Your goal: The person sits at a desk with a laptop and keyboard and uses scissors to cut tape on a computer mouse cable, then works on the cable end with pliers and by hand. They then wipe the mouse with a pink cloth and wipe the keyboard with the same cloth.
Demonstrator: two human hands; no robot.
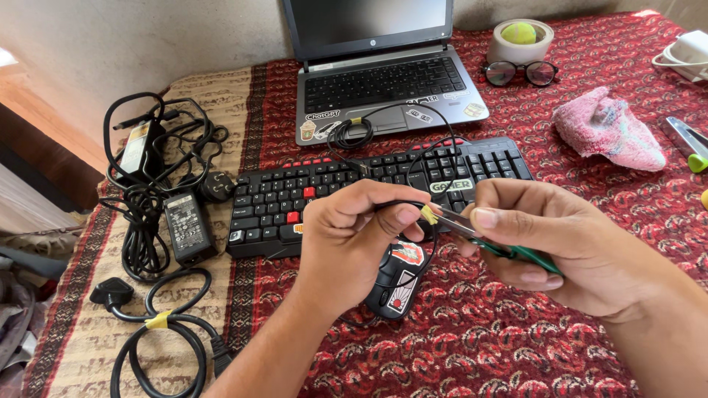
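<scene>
My left hand (354, 228) pinches a thin black cable (424, 158) that has a bit of yellow tape (429, 214) on it. My right hand (546, 239) grips green-handled scissors (527, 254), blades touching the yellow tape. A black mouse (394, 284) with stickers lies under my hands on the red patterned cloth (479, 339). Behind them lies a black keyboard (295, 195) with some red keys. The cable loops up over the keyboard to the laptop (383, 81).
Power adapters and tangled black cords (158, 191) lie at the left, with a taped cord (158, 324) nearer me. Glasses (520, 72), a tape roll holding a green ball (520, 37), a pink cloth (608, 129) and a white charger (686, 51) sit at the right.
</scene>
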